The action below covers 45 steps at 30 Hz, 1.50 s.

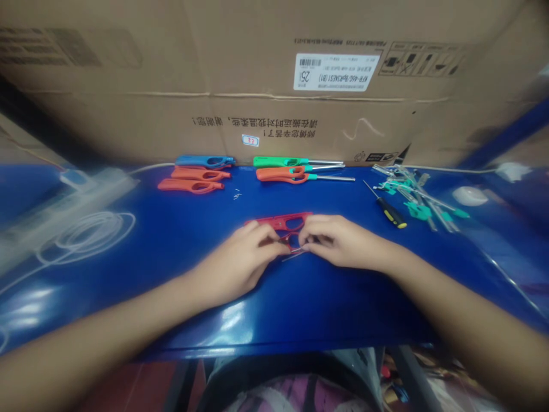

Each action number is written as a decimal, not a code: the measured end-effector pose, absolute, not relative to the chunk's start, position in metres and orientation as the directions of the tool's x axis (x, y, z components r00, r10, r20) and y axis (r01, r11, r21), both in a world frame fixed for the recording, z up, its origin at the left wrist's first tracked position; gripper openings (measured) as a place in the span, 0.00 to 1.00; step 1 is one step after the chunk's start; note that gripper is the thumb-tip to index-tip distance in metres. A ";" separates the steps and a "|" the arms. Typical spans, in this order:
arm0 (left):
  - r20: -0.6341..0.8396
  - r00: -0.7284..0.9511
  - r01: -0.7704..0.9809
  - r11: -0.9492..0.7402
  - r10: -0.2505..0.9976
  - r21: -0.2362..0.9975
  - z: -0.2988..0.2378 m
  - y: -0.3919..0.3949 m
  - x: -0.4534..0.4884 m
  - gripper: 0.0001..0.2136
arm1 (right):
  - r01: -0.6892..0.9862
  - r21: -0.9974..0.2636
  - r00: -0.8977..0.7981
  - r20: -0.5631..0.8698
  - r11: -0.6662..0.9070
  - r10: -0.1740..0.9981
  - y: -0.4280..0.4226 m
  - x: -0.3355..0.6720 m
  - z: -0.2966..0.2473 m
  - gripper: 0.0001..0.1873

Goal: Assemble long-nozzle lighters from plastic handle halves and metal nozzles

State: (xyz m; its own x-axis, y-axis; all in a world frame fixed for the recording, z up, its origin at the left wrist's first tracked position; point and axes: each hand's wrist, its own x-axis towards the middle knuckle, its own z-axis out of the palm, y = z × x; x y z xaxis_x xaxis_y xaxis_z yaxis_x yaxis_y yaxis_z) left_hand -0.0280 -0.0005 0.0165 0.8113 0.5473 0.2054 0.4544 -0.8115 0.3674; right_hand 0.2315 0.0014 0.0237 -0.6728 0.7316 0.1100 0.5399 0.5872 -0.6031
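Observation:
My left hand (238, 260) is closed, thumb and fingers pinching the left part of a red lighter casing (291, 241) low over the blue table. My right hand (338, 240) pinches the right end of the same casing; anything small inside its fingertips is hidden. Just behind the fingers lies another red casing half (281, 220) with an oval trigger opening. A thin metal rod or wire (294, 256) shows under the fingertips, and I cannot tell whether it is held or lying on the table.
Blue and orange lighter casings (191, 186) lie at the back left, near several tiny pins or screws (237, 195). Lighters with metal tubes (304, 173) sit back centre. A screwdriver (391, 213) and a pile of tubes with green parts (422, 200) are right. A power strip (98, 186) and coiled cable (92, 232) lie left.

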 end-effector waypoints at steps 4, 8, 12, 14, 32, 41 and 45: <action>0.206 0.817 0.451 -0.819 0.539 0.356 0.016 0.000 -0.028 0.16 | 0.521 -0.628 -0.690 0.089 0.578 0.719 0.000 0.232 0.025 0.05; 0.208 0.817 0.451 -0.820 0.538 0.351 0.015 0.001 -0.028 0.16 | 0.565 -0.604 -0.667 0.067 0.563 0.742 -0.001 0.231 0.026 0.06; 0.208 0.817 0.448 -0.819 0.538 0.359 0.015 0.001 -0.028 0.16 | 0.582 -0.588 -0.667 0.048 0.561 0.743 -0.002 0.229 0.026 0.06; 0.206 0.817 0.447 -0.818 0.538 0.363 0.015 0.001 -0.029 0.16 | 0.585 -0.586 -0.669 0.043 0.562 0.742 -0.003 0.228 0.026 0.07; 0.199 0.820 0.448 -0.818 0.536 0.361 0.015 0.001 -0.029 0.17 | 0.622 -0.548 -0.650 0.037 0.560 0.759 -0.004 0.227 0.025 0.05; 0.196 0.819 0.456 -0.820 0.539 0.346 0.016 0.001 -0.029 0.16 | 0.642 -0.561 -0.609 0.041 0.523 0.792 -0.004 0.225 0.027 0.04; 0.189 0.818 0.461 -0.816 0.543 0.349 0.016 0.001 -0.029 0.15 | 0.640 -0.549 -0.616 0.053 0.538 0.786 -0.005 0.224 0.027 0.04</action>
